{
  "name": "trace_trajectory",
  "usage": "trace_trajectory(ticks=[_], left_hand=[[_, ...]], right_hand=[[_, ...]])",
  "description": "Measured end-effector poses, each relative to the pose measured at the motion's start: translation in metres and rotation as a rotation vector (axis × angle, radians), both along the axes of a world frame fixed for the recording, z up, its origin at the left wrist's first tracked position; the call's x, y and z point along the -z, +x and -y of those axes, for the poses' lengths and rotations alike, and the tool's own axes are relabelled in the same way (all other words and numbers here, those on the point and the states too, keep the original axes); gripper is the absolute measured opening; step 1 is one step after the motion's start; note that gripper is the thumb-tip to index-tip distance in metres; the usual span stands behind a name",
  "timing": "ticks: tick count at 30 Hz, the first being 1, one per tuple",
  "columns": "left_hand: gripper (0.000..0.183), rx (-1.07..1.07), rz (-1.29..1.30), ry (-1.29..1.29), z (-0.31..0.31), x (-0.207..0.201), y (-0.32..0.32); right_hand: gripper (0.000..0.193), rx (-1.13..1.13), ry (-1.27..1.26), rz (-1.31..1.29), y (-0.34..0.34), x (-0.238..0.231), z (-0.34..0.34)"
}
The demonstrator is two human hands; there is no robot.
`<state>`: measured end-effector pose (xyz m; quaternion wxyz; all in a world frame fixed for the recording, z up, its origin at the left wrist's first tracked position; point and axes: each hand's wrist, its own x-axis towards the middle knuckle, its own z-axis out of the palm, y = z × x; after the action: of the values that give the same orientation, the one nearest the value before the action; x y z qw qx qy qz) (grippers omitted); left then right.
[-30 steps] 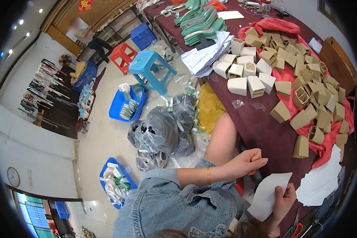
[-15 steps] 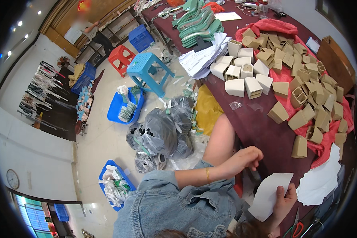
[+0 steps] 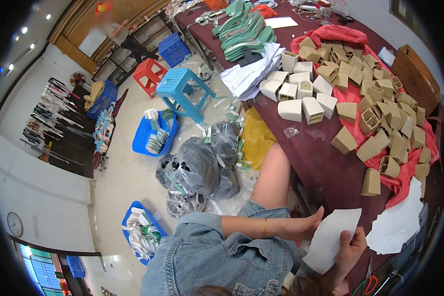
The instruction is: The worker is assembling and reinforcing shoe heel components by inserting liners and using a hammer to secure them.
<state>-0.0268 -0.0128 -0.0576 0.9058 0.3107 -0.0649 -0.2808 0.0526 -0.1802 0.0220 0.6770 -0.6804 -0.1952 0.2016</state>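
Note:
In my right hand (image 3: 351,246) is a white sheet of paper (image 3: 330,239) with an uneven edge, pinched between the thumb on its front and fingers mostly behind it. My left hand (image 3: 308,227), below a gold bracelet on the wrist, is at the sheet's left edge. Its fingers look stretched out, partly hidden behind the paper; whether they touch it I cannot tell. More white sheets (image 3: 397,222) lie at the table edge to the right of my right hand. Scissors with red and green handles (image 3: 367,283) are just below that hand.
Many tan hollow blocks (image 3: 380,118) lie on red cloth on the dark red table (image 3: 315,163), beside white ones (image 3: 291,109). Green bundles (image 3: 246,34) and papers are farther back. Grey plastic bags (image 3: 197,165), blue bins (image 3: 155,133) and a blue stool (image 3: 185,89) stand on the floor at left.
My left hand has come down from above and reached the paper's left edge, its curled fingers straightening. The paper in my right hand has shifted slightly left and up.

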Motion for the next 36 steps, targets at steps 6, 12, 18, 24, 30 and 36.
trace_trajectory(ticks=[6,12,18,24,30,36], left_hand=[[0.085,-0.091,-0.172,-0.008,0.001,-0.019,0.004],[0.069,-0.139,-0.312,-0.088,-0.004,-0.033,0.001],[0.066,-0.163,-0.295,-0.064,-0.002,-0.029,-0.001],[0.057,-0.296,-0.330,0.038,-0.011,-0.039,0.005],[0.032,-0.922,0.226,0.880,-0.028,-0.048,0.000],[0.016,-0.722,0.444,0.797,-0.019,-0.072,-0.001]], right_hand=[[0.031,0.005,0.004,-0.011,-0.003,0.002,-0.001],[0.031,-0.027,0.019,-0.058,-0.004,0.001,-0.005],[0.031,-0.037,-0.007,-0.054,-0.004,0.000,-0.008],[0.030,-0.039,-0.025,-0.025,-0.002,0.000,-0.002],[0.024,0.015,-0.047,-0.057,-0.001,0.005,-0.004],[0.022,0.002,-0.163,0.073,-0.002,0.005,-0.011]])
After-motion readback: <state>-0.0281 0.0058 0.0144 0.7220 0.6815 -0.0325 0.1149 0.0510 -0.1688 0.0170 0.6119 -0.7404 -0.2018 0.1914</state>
